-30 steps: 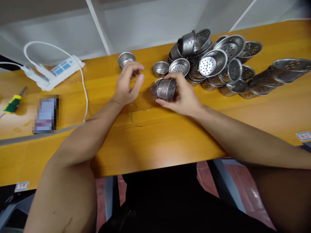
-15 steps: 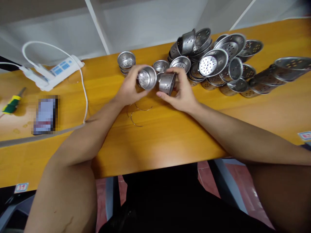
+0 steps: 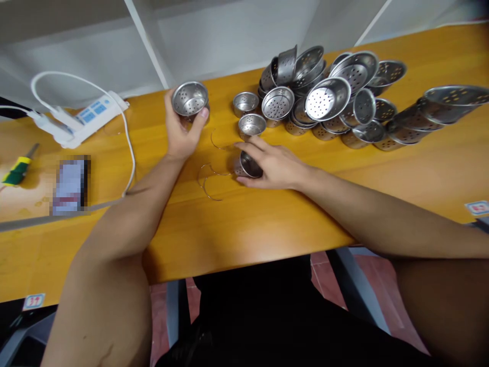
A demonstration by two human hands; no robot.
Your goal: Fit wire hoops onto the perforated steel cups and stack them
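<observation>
My left hand (image 3: 181,130) is closed around a perforated metal cup (image 3: 190,98), thumb on its near rim and fingers along its left side. That cup is upright, mouth up, where a small stack stands; how much of the stack is beneath it is hidden. My right hand (image 3: 277,164) grips a second perforated metal cup (image 3: 241,165), tipped with its mouth toward my palm, low over the table. Just beyond those fingers stand two small metal cups, a nearer cup (image 3: 252,125) and a farther cup (image 3: 245,103). Thin curved wires (image 3: 206,182) lie left of my right hand.
A heap of perforated metal cups (image 3: 324,99) covers the back right, with a leaning stack (image 3: 424,114) beside it. At left are a white power strip (image 3: 93,116) with cables, a phone (image 3: 70,184) and a yellow-green-handled tool (image 3: 17,171). A grey partition (image 3: 229,41) rises behind the table.
My hands have moved apart. The left carried its cup left and back to the stack; the right brought its cup down toward me. A small cup and another thin wire now show between them.
</observation>
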